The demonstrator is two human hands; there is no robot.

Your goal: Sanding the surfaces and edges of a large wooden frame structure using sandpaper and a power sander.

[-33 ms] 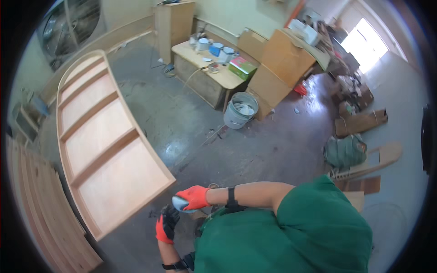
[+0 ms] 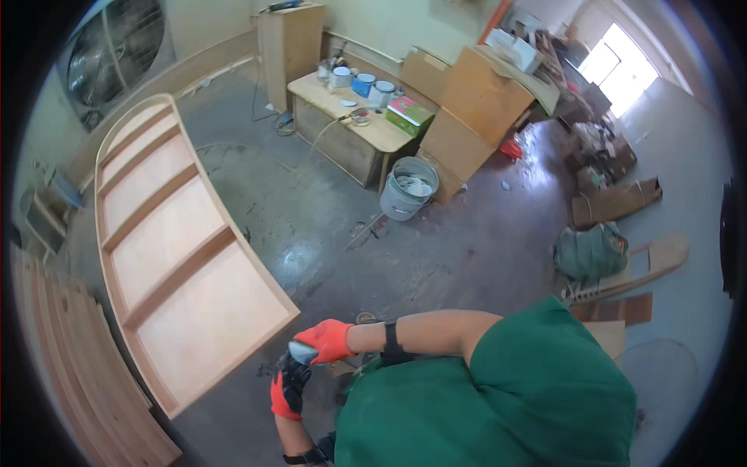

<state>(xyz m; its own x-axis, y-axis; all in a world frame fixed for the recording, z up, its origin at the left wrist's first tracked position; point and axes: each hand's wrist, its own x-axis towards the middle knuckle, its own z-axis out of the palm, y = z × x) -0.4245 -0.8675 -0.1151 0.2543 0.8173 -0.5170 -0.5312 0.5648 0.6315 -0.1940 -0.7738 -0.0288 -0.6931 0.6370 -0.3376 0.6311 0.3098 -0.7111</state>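
My right hand [image 2: 327,341], in a red-orange glove, grips a small pale blue-grey pad [image 2: 303,352] with a rounded edge; its exact kind does not show. Just below it, my left hand [image 2: 291,387] wears a red-orange glove with a black palm. The dark fingers of that hand curl up against the pad's lower edge, though they are slightly blurred. Beyond both hands, to the left, lies a long curved wooden frame [image 2: 208,254] with crosspieces and a pale panel inside. Its near right corner is close to the pad, with a gap between them.
Curved wooden boards [image 2: 82,373] are stacked at the lower left. Farther off, a low table [image 2: 331,148] carries several cans and a green-pink box [image 2: 409,115]. A bucket [image 2: 405,204] stands beside it. Cardboard [image 2: 489,93], a green bag [image 2: 591,253] and wooden parts lie to the right.
The pad has shifted slightly left and tilted in my right hand. My left hand has moved a little right, with its fingers now against the pad. The wooden frame looks nearly unchanged.
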